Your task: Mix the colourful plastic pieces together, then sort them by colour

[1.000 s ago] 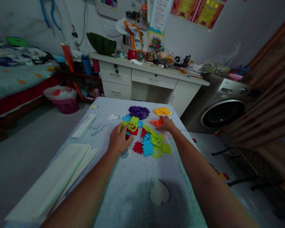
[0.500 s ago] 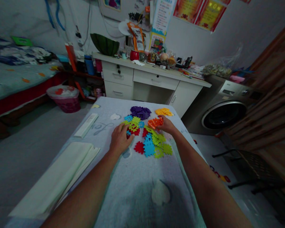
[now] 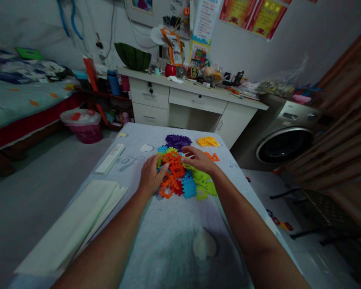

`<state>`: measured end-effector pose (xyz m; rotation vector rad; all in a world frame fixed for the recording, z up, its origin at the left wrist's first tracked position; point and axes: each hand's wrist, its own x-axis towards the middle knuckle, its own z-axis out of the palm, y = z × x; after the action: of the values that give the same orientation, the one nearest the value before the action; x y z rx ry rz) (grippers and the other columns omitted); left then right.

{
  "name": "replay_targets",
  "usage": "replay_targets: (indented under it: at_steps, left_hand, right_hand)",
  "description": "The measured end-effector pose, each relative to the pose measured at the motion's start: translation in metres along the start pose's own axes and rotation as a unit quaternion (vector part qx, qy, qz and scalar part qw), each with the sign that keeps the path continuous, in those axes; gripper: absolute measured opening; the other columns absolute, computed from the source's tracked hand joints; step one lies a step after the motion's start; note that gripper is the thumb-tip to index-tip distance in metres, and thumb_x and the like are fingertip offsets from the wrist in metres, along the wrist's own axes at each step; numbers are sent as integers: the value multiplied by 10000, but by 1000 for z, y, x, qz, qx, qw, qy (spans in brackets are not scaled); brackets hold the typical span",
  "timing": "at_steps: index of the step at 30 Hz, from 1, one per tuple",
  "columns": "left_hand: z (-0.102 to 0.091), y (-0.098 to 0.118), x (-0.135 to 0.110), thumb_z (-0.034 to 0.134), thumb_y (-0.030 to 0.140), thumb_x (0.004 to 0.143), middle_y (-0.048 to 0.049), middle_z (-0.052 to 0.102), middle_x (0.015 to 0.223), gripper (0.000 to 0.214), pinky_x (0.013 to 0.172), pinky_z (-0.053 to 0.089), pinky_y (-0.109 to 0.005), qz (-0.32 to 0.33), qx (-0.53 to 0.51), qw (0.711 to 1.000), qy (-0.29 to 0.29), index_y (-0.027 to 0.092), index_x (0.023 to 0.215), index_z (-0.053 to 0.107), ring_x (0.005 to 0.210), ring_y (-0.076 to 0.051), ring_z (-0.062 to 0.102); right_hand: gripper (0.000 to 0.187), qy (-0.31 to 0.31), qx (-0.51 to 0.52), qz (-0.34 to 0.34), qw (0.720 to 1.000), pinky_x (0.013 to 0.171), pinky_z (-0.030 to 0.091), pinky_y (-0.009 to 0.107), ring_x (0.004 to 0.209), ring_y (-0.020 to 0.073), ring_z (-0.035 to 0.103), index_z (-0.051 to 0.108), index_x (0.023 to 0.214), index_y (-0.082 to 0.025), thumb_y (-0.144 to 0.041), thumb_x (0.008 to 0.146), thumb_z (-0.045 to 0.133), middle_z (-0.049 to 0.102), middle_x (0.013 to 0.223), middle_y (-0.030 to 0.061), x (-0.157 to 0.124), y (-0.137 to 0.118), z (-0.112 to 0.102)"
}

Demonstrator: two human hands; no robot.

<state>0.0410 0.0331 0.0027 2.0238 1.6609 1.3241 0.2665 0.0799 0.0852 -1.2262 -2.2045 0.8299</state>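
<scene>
Left hand (image 3: 150, 174) and right hand (image 3: 198, 159) rest, fingers spread flat, on orange puzzle pieces (image 3: 171, 172), steadying them against the worktop (image 3: 168, 241).

Your cloth-covered table (image 3: 174, 241) carries a heap of colourful puzzle pieces (image 3: 185, 176) near its far edge. Along its left edge you have a white box (image 3: 110, 159) and folded white sheets (image 3: 75, 224).

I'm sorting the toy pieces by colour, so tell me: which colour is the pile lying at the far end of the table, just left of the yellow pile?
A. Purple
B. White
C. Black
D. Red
A: the purple pile lies on the table just left of the yellow pile, beyond the right hand and the left hand.
</scene>
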Motion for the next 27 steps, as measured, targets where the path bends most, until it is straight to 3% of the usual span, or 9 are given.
replay_targets:
  at_steps: [2,4,6,8,11,15,20,24,27]
  left_hand:
    - [1,0,-1,520,493,893,-119,581,1319,517,1089,408,-461,1,20,1000,-9,198,1317,501,1263,-282,518]
    - [3,0,-1,590,476,846,-121,574,1337,562,1093,400,-469,2,46,999,-18,199,1326,497,1266,-298,514]
    - [4,0,-1,635,427,806,-123,572,1343,569,1091,399,-476,-1,72,997,-26,197,1312,515,1258,-311,515]
    - [5,0,-1,646,381,785,-116,577,1334,538,1080,407,-474,-9,91,995,-32,204,1283,542,1245,-312,521]
    - [5,0,0,626,369,794,-103,589,1310,457,1063,420,-467,-17,107,993,-36,220,1225,588,1223,-304,535]
    - [3,0,0,600,391,822,-92,617,1256,349,1022,439,-462,-37,125,991,-22,231,1129,645,1182,-296,559]
    - [-4,2,1,583,344,845,-101,631,1252,255,1042,364,-559,-47,183,982,23,239,1055,682,1182,-330,548]
    - [-8,-2,5,529,369,885,-100,646,1223,247,1033,373,-545,-75,156,984,52,231,1012,691,1163,-319,562]
    - [-7,-6,8,450,430,930,-97,651,1210,327,1023,416,-477,-89,93,990,60,217,1017,682,1155,-284,578]
  right_hand:
    - [454,82,-98,94,987,1021,455,423,1195,255,580,603,1245,-202,-434,856,642,613,1295,122,2,24,-14]
    - [533,132,-192,222,947,1059,405,498,1280,325,515,604,1244,-214,-488,795,693,573,1334,148,3,49,-26]
    - [713,142,-235,314,909,1052,376,577,1319,395,463,549,1320,-231,-604,733,704,507,1400,173,3,69,-31]
    - [815,114,-247,346,898,1026,372,614,1308,432,457,510,1353,-231,-678,696,688,482,1413,192,3,81,-30]
    - [746,74,-263,331,903,979,411,585,1242,412,502,535,1278,-219,-637,684,706,528,1338,190,4,85,-23]
    - [612,94,-270,290,913,911,466,483,1142,359,551,500,1238,-190,-455,722,696,592,1222,169,3,80,-12]
    - [647,110,-272,213,932,948,438,453,1099,344,561,480,1254,-161,-294,672,728,590,1202,182,1,74,-6]
    - [678,101,-170,141,970,947,456,415,1060,263,577,478,1275,-187,-327,672,754,597,1177,101,4,54,-11]
    - [695,10,-45,40,998,904,492,364,1025,207,591,497,1295,-205,-404,690,775,610,1200,67,13,31,-14]
